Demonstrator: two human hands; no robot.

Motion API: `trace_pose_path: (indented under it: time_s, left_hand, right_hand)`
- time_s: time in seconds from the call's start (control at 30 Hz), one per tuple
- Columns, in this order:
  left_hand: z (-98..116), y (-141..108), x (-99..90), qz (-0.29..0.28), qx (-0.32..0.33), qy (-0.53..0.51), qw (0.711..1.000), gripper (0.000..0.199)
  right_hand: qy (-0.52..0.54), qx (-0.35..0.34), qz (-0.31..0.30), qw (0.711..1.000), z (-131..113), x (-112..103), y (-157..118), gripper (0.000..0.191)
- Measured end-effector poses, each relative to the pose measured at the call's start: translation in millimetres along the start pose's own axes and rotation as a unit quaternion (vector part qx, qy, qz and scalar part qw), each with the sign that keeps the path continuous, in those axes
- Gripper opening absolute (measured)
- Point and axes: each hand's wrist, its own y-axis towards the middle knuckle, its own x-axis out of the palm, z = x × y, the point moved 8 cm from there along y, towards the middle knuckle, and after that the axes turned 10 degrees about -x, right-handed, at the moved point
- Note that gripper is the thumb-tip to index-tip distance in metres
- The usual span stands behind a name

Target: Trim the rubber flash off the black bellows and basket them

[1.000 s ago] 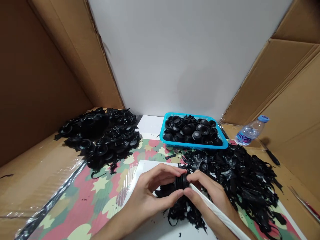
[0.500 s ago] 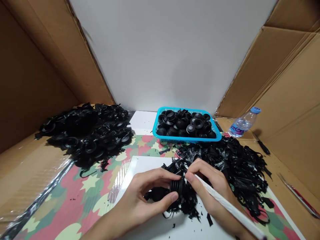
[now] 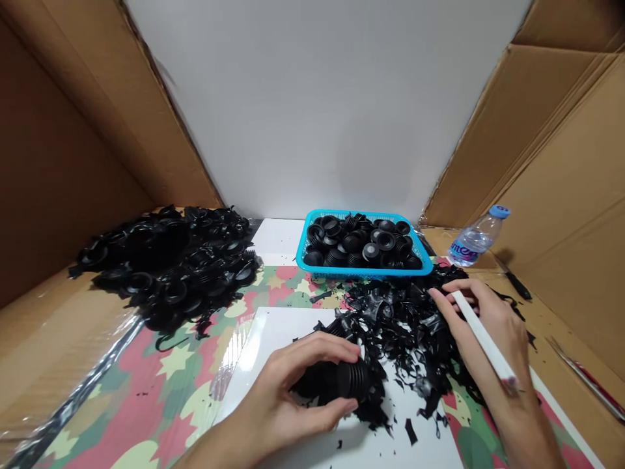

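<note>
My left hand is curled around a black ribbed rubber plug, thumb below it and fingers above. Dark trimmings lie beneath and beside it on a white board. My right hand grips a slim white-handled tool like a pen, its butt slanting back toward the wrist; the working tip is hidden. This hand hovers at the right-hand heap of black rubber scraps. Whether a scrap is caught between its fingertips, I cannot tell.
Behind the board stands a blue basket full of similar black plugs. A large pile of untrimmed black parts sits at left. On the right are a water bottle, a black-handled tool and red-handled tweezers. Cardboard walls flank the table.
My right hand has moved away from the plug, rightward and up to the scrap heap, with the white tool still in it. My left hand has shifted slightly right, keeping the plug.
</note>
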Motion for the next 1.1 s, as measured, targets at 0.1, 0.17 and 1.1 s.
trace_pose_path:
  time_s: [0.1,0.17,1.1]
  left_hand:
    - [4,0,-5.7,0.027,0.028,0.010,0.999,0.043]
    - [6,-1,-9.6,0.045,0.031,0.025,0.998,0.042]
    - [12,-7,-16.0,0.086,0.093,0.107,0.986,0.018]
  right_hand:
    - [0.045,-0.002,0.027,0.999,-11,-6,0,0.045]
    - [0.062,-0.031,0.056,0.996,-24,-11,-2,0.040]
    - [0.400,-0.285,-0.213,0.845,-124,20,-61,0.014]
